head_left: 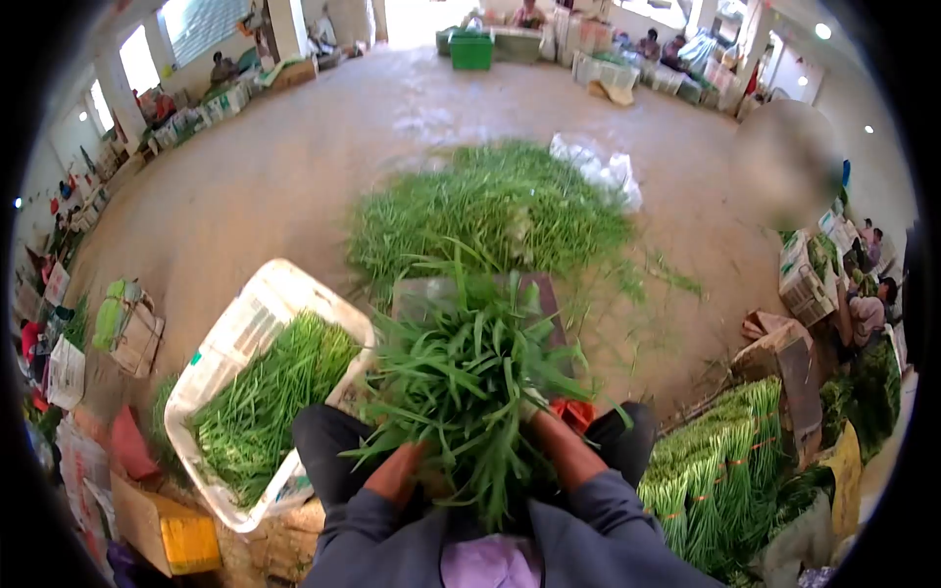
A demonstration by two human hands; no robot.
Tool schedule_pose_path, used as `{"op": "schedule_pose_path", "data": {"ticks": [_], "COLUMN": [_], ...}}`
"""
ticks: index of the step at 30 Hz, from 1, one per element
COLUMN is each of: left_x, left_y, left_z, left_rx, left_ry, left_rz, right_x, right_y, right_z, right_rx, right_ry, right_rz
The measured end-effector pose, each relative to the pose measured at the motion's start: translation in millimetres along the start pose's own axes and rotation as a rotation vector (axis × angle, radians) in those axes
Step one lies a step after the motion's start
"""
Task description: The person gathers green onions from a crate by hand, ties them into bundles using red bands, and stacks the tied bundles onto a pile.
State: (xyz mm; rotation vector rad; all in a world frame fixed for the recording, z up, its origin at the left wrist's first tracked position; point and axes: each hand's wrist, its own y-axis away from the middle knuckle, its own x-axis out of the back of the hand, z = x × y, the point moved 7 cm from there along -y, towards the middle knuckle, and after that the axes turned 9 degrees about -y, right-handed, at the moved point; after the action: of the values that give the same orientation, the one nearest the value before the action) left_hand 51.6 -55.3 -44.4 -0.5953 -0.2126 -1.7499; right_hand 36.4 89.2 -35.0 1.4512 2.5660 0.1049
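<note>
A large bunch of long green leafy stems is between my two forearms, above my lap. My left hand is mostly hidden under the leaves at the bunch's left side; its fingers do not show. On the right side, my right hand is at the bunch, partly covered by leaves, its fingers hidden too. Beneath and beyond the bunch is a dark flat board. Past the board, a big loose pile of the same greens lies on the floor.
A white crate of greens stands at the left. Tied green bundles stand at the right. A white plastic bag lies behind the pile. An orange-red cloth is near my right knee. Other people sit along the room's edges.
</note>
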Motion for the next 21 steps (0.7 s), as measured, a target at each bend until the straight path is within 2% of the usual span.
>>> {"op": "schedule_pose_path", "data": {"ticks": [4, 6, 7, 8, 10, 11, 12, 13, 14, 16, 18, 21], "left_x": [11.0, 26.7, 37.1, 49.1, 40.8, 35.0, 35.1, 36.1, 33.3, 32.7, 39.0, 42.8], "left_y": [-3.7, -19.0, -24.0, -26.6, -28.6, -27.5, -25.9, -26.3, -27.0, -23.2, -21.4, -23.5], "left_z": [-0.5, 13.5, 28.3, 45.2, 6.1, 1.8, -1.2, -4.4, -7.3, -9.6, -8.8, -5.8], "left_rx": [0.034, 0.089, 0.161, 0.325, 0.607, 0.603, 0.646, 0.687, 0.685, 0.681, 0.693, 0.693], "left_ry": [-0.039, -0.023, 0.028, -0.124, -0.333, -0.333, -0.368, -0.404, -0.403, -0.388, -0.381, -0.413], "left_rz": [-0.025, -0.096, -0.158, -0.231, -0.307, -0.313, -0.256, -0.199, -0.211, -0.218, -0.207, -0.195], "right_x": [-15.4, -17.9, -17.8, -12.7, 2.2, 19.2, 31.0, 33.4, 39.4, 36.7, 32.8, 9.4], "right_y": [-4.3, -3.7, -3.2, -6.5, -14.6, -17.7, -11.3, -10.0, -7.9, 3.2, 15.0, 27.9], "right_z": [-30.7, -32.6, -29.1, -20.2, 24.0, 63.2, 72.2, 80.7, 85.5, 60.0, 39.8, 21.3], "right_rx": [-0.044, -0.054, -0.05, 0.028, 0.029, -0.11, -0.249, -0.278, -0.284, -0.193, -0.192, -0.252], "right_ry": [-0.131, -0.097, -0.056, -0.248, -0.194, 0.076, 0.348, 0.188, 0.184, 0.27, 0.331, 0.058], "right_rz": [-0.167, -0.107, -0.042, 0.109, 0.182, 0.307, 0.431, 0.41, 0.419, 0.406, 0.439, 0.421]}}
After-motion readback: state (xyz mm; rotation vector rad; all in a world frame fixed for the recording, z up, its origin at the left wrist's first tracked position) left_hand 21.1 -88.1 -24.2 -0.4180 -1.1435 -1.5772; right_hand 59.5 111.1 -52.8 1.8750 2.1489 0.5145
